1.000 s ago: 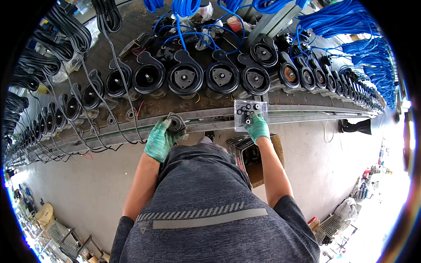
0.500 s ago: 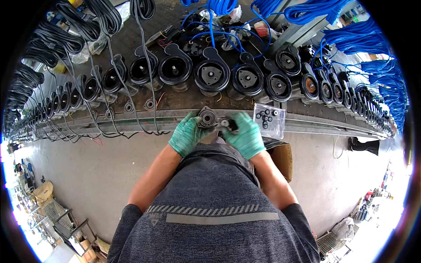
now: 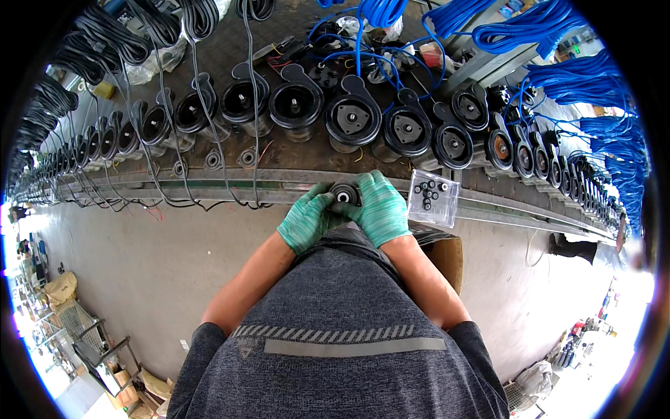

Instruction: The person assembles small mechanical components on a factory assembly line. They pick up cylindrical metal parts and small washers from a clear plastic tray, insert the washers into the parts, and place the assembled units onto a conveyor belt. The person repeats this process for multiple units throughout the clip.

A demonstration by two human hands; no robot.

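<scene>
Both my hands wear green gloves and meet at the near edge of the workbench. My left hand (image 3: 306, 220) is closed around one side of a round dark metal flange (image 3: 344, 196). From the other side my right hand (image 3: 382, 209) closes on it too, the thumb near its middle. A small black ring with a pale centre shows in the middle of the flange; whether it is seated or only resting there I cannot tell. Beside my right hand, a clear plastic box (image 3: 447, 216) holds several small black ring-shaped parts (image 3: 430, 192).
Along the workbench (image 3: 279, 155) stands a long row of black round motor housings (image 3: 353, 120). Bundles of black cable (image 3: 199, 17) hang at the left, blue cable bundles (image 3: 523, 31) at the right. Loose flanges (image 3: 213, 159) lie left of my hands. A cardboard box (image 3: 447, 260) stands below the bench.
My right hand has moved left and come onto the flange, beside my left hand. The small part it held apart from the flange no longer shows separately. The view has shifted slightly.
</scene>
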